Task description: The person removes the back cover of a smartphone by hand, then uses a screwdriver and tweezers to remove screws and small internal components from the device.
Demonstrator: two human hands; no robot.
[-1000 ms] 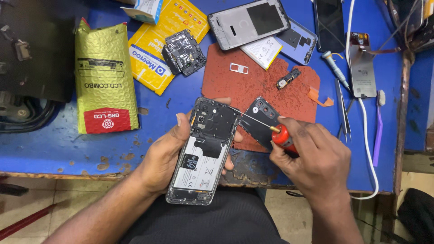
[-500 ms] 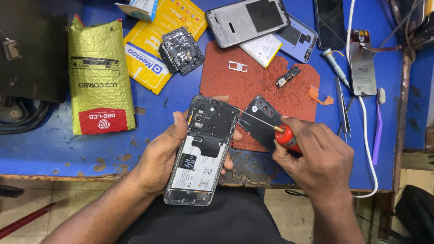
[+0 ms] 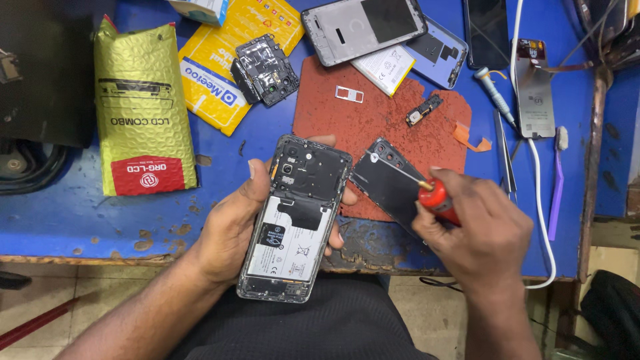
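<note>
**Opened phone and screwdriver: how the tip lies to the board cover**

Your left hand (image 3: pixel 233 230) cradles the opened phone (image 3: pixel 297 217) from below, thumb on its left edge and fingers curled round the right, above the near edge of the table (image 3: pixel 80 220). The phone's long axis runs from lower left to upper right, camera end away from you. Your right hand (image 3: pixel 477 230) is closed round the red-handled screwdriver (image 3: pixel 437 199), whose thin metal shaft slants up and to the left toward the phone's upper right corner; the tip is too fine to place exactly. The right hand lies to the phone's right, just beside it.

The phone shows a matt black plastic board cover above a flat white battery label. Behind lie a rust-red, speckled work mat (image 3: pixel 380 120), a dark glossy back panel (image 3: pixel 393 183), a small black frame piece (image 3: pixel 263 70) and a padded green-gold envelope (image 3: pixel 143 110).
</note>
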